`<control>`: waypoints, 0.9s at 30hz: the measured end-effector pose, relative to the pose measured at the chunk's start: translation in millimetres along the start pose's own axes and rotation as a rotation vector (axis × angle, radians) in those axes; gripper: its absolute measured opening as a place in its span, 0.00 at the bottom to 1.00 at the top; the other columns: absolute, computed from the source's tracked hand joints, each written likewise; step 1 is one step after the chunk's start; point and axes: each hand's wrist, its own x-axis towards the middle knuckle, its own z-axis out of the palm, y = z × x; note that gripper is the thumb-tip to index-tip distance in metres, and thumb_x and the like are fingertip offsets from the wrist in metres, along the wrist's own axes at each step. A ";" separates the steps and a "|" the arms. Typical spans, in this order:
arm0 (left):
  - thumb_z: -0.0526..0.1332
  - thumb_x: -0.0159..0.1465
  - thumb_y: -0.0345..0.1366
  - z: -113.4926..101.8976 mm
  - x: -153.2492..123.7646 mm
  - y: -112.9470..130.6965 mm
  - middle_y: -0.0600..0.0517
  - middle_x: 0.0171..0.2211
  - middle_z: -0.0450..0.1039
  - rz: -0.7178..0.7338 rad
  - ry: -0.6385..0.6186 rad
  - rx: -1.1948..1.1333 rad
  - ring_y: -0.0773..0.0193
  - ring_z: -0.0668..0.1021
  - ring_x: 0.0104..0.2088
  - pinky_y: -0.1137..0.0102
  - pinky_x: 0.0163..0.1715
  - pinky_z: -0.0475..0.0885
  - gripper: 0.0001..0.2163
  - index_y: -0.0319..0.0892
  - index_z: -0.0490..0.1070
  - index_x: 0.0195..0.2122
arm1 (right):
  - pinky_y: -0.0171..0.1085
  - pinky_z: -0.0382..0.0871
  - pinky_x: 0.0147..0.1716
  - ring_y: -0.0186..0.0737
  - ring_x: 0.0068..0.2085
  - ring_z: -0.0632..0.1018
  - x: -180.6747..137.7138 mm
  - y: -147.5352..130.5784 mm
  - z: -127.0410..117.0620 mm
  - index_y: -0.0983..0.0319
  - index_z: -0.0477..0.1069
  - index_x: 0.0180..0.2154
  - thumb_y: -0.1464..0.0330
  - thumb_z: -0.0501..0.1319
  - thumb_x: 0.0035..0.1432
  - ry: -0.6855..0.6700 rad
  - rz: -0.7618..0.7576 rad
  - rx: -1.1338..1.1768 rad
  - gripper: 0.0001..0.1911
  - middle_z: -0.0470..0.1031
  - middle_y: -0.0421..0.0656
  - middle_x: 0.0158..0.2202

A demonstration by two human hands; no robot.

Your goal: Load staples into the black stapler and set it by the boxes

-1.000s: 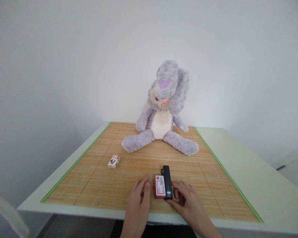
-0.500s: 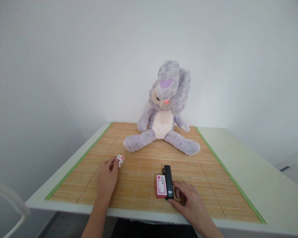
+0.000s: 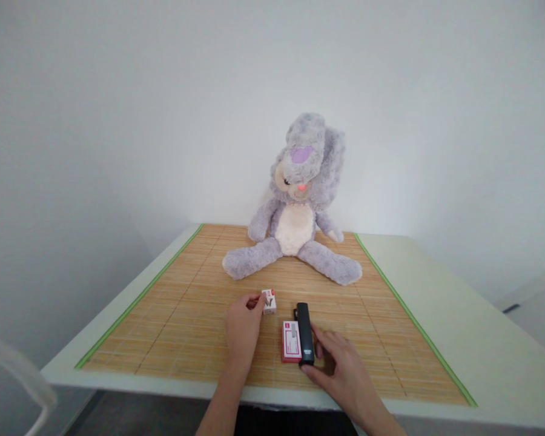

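Note:
My left hand (image 3: 242, 326) pinches a small white box with red print (image 3: 268, 301) just above the bamboo mat (image 3: 172, 321), a little left of the black stapler (image 3: 304, 333). The stapler lies lengthwise near the table's front edge, with a red and white box (image 3: 291, 341) flat against its left side. My right hand (image 3: 338, 362) rests on the mat with its fingers curled against the stapler's right side, thumb at its near end.
A grey plush rabbit (image 3: 298, 206) sits at the back of the mat against the white wall. The pale green table (image 3: 440, 315) extends bare to the right of the mat. A blurred white curved object (image 3: 18, 375) shows at the lower left.
My left hand reached left to the small white box, picked it up and carried it right to beside the stapler. My right hand stayed at the stapler.

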 end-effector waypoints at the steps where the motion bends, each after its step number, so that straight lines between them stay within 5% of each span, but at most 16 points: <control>1: 0.60 0.66 0.54 3.8 -0.6 2.3 0.45 0.35 0.83 0.009 -0.027 -0.010 0.54 0.83 0.36 0.63 0.40 0.72 0.20 0.43 0.82 0.40 | 0.44 0.67 0.44 0.48 0.42 0.75 0.1 0.2 1.3 0.57 0.64 0.66 0.58 0.69 0.59 0.001 -0.001 -0.017 0.36 0.77 0.42 0.39; 10: 0.61 0.66 0.53 20.6 -13.6 14.9 0.47 0.40 0.84 0.074 -0.223 -0.109 0.55 0.84 0.39 0.64 0.43 0.74 0.19 0.45 0.83 0.42 | 0.44 0.66 0.41 0.48 0.41 0.75 1.9 -0.4 6.4 0.60 0.72 0.57 0.52 0.67 0.61 0.011 -0.012 -0.098 0.29 0.76 0.45 0.38; 24: 0.59 0.67 0.52 19.7 -23.5 18.3 0.46 0.38 0.84 0.060 -0.241 -0.160 0.55 0.83 0.37 0.63 0.43 0.74 0.19 0.44 0.82 0.39 | 0.47 0.69 0.41 0.50 0.41 0.76 1.5 -0.6 9.0 0.58 0.73 0.57 0.52 0.68 0.60 0.071 -0.036 -0.161 0.28 0.77 0.45 0.39; 27: 0.56 0.69 0.52 18.3 -35.3 19.6 0.45 0.42 0.84 0.039 -0.168 -0.210 0.54 0.83 0.41 0.61 0.47 0.75 0.19 0.44 0.81 0.43 | 0.50 0.72 0.45 0.52 0.44 0.77 -0.3 -0.2 9.6 0.57 0.70 0.61 0.53 0.69 0.59 0.082 -0.032 -0.150 0.31 0.78 0.47 0.42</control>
